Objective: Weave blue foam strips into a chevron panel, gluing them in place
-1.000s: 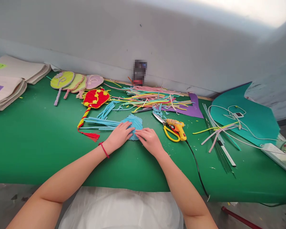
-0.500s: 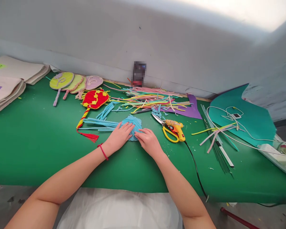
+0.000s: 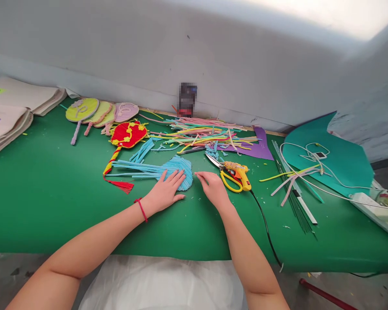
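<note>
A light blue fan-shaped piece [image 3: 181, 170] made of foam strips lies on the green table [image 3: 45, 193], with loose blue strips [image 3: 136, 167] sticking out to its left. My left hand [image 3: 166, 189] rests flat on the piece's near left edge, fingers spread, a red cord on the wrist. My right hand [image 3: 213, 187] sits on the table just right of the piece, apart from it, fingers loosely bent and holding nothing that I can see.
Yellow glue gun [image 3: 239, 172] and yellow-handled scissors [image 3: 224, 174] lie right of my right hand, a black cable [image 3: 265, 228] trailing to the table's front edge. A heap of coloured strips [image 3: 207, 133], a red fan [image 3: 127, 134], pastel fans [image 3: 97, 111], cloth bags [image 3: 9, 112], teal sheet [image 3: 339, 163].
My right hand has slid right, off the blue piece, onto the bare table. My left hand has drawn back a little to the piece's near edge.
</note>
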The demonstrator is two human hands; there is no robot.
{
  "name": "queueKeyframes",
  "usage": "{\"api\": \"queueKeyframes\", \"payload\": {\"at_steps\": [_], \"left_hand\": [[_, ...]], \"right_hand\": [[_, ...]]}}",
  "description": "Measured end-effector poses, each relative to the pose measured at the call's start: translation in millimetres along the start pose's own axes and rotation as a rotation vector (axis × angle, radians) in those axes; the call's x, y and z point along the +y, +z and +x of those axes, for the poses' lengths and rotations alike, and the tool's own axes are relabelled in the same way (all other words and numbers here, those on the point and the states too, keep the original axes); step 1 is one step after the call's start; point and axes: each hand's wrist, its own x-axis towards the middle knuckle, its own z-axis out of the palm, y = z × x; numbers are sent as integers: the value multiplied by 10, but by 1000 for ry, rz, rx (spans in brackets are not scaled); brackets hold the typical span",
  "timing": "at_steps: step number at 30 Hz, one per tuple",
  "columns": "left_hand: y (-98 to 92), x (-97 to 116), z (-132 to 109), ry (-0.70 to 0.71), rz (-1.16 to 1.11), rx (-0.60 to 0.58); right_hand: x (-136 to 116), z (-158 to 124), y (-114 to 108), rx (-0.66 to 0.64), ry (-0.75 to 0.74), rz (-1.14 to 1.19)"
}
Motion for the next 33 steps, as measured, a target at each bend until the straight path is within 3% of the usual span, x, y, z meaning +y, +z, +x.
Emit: {"api": "queueKeyframes", "payload": {"at_steps": [5,16,19,21,25,28,33], "left_hand": [[40,35,-11,47,-20,54],[89,100,-40,66,-27,9],[84,110,-37,66,-30,32],[88,101,-29,78,-33,56],[64,27,7,86,-17,80],[-2,-64,32,9,-7,133],[-106,-220,43,-96,-13,225]], "right_hand": [[-1,8,-85,16,63,56],[11,40,-91,37,152,174],[246,73,-189,183,233,144],[475,71,-312,355,320,75],[887,-12,-534,633,598,-120],[1022,-73,-545,589,738,-104],[1066,-85,-432,478,753,-100]]}}
